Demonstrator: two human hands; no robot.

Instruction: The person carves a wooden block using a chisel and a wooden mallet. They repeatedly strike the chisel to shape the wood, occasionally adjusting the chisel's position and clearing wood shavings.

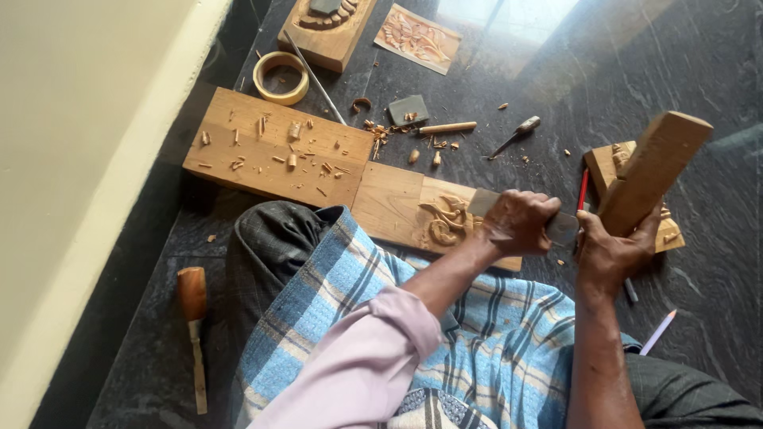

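So the person was sitting on a dark stone floor (636, 71) with a blue checked cloth (493, 342) over their lap, working on a carved board (413, 208) that lay right in front of them. The left hand (517, 222) was closed around a flat metal chisel (486, 202), with the blade end resting down on the scroll carving in that board. The right hand (610, 253) was wrapped tight around a chunky wooden mallet block (656, 168), tilted up and off to the right, just beside the chisel's handle end. Butted against the carved board on its left was a bigger plain plank (270, 147) covered in wood chips. Past that, further up the floor, there was a roll of tape (280, 77), a small grey sharpening stone (408, 110), a loose wooden handle (447, 127) and a thin carving tool (517, 133). Another carved block (330, 28) sat at the top edge. A wood-handled chisel (193, 318) lay well off on the left near the wall, and a red pencil (582, 189) poked out behind the mallet.
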